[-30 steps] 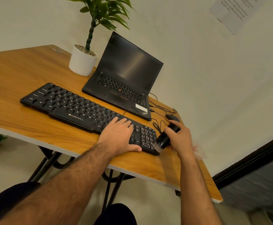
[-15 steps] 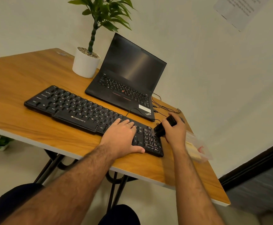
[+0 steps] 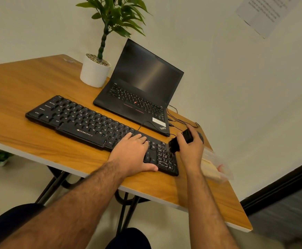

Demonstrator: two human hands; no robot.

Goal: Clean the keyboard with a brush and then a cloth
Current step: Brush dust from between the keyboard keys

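One keyboard (image 3: pixel 100 126) lies on the desk (image 3: pixel 20 97), in front of one laptop (image 3: pixel 139 90) and one potted plant (image 3: pixel 95 72). Left hand (image 3: pixel 134 155) rests flat on the keys, fingers straight. Right hand (image 3: pixel 191 150) grips one black brush (image 3: pixel 180 141), bristles over the number pad.

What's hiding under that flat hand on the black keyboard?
The left hand lies flat on the keyboard, just left of the number pad. Keys show all around it, but the ones beneath it are covered and cannot be read. The right hand holds the brush beside it.
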